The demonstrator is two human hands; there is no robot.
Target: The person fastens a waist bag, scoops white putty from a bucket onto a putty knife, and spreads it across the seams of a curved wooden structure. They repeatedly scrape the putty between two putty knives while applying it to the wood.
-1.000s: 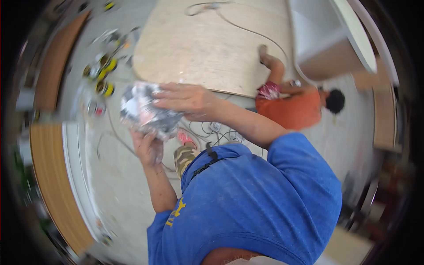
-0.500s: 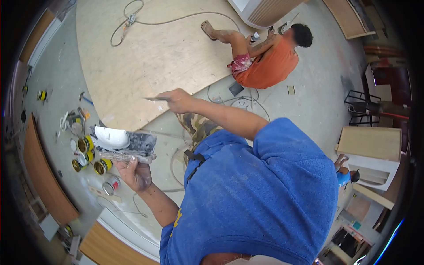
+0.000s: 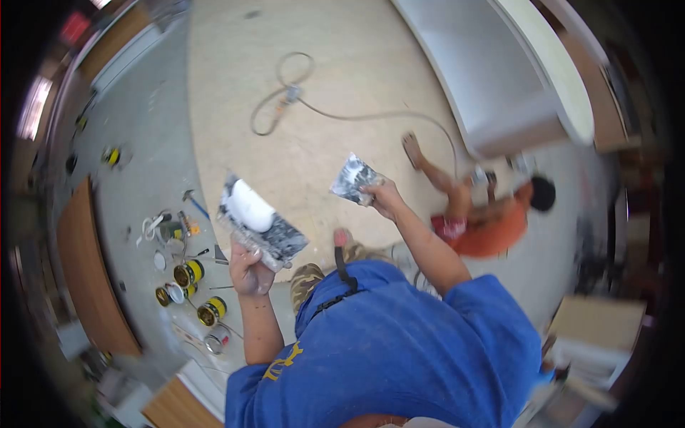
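1. The left hand (image 3: 250, 267) has its fingers curled shut around the near edge of a smeared mixing board (image 3: 278, 241), which slants away toward 11 o'clock.
2. A lump of white filler (image 3: 248, 205) sits on the board's far end.
3. The right hand (image 3: 385, 198) pinches a putty knife (image 3: 352, 178) with closed fingers. Its blade points to 10 o'clock and lies apart from the board, at the board's 2 o'clock.
4. Paint cans (image 3: 190, 274) stand on the floor at 8 o'clock of the left hand.
5. A person in orange (image 3: 492, 227) sits at 3 o'clock of the right hand.

A smooth white putty lump (image 3: 248, 205) is borne on a board (image 3: 280, 241) crusted with rough grey smears, and the scraper blade (image 3: 352, 178) is smeared likewise. The plywood sheet (image 3: 342, 93) is seen as pale, matt wood; the tins (image 3: 189, 272) as glossy metal.
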